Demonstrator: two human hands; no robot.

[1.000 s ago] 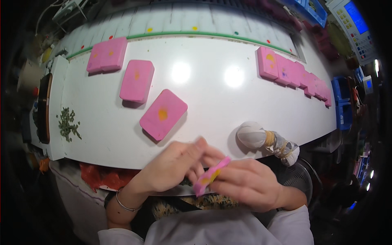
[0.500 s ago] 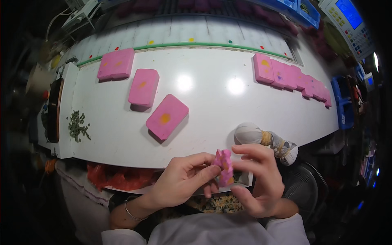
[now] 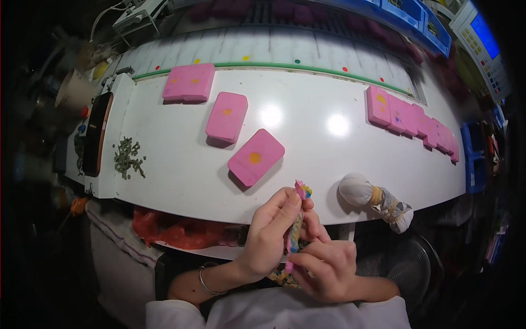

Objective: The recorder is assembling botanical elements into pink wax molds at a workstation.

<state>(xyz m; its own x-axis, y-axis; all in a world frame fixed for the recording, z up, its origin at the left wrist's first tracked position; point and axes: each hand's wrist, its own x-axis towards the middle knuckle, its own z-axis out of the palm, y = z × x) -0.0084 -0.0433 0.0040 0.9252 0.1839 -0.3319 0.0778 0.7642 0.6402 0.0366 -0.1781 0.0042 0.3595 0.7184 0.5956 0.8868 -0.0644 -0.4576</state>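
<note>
Close to my body, beyond the table's front edge, both hands hold a narrow pink strip (image 3: pixel 294 239) with a crinkled edge and yellow and blue patches. My left hand (image 3: pixel 269 233) pinches its upper part between thumb and fingers, and the crinkled end pokes out above. The fingers of my right hand (image 3: pixel 327 267) are closed at the strip's lower end, where a pink tip shows. Part of the strip is hidden by my fingers. Nearest on the table lies a pink block (image 3: pixel 263 156) with a yellow spot. To the right rests a grey-white cloth pouch (image 3: pixel 355 189) tied with yellow bands.
More pink blocks lie at the back left (image 3: pixel 189 90) and in a row of several (image 3: pixel 402 116) at the right. Green bits (image 3: pixel 129 156) are scattered at the left. A keypad device (image 3: pixel 482 41) stands far right. Red plastic (image 3: pixel 175 230) hangs below the front edge.
The view has turned slightly, shifting the table contents rightward. My right hand has come in from beside the pink strip and closed at its lower end. The strip now shows lengthwise.
</note>
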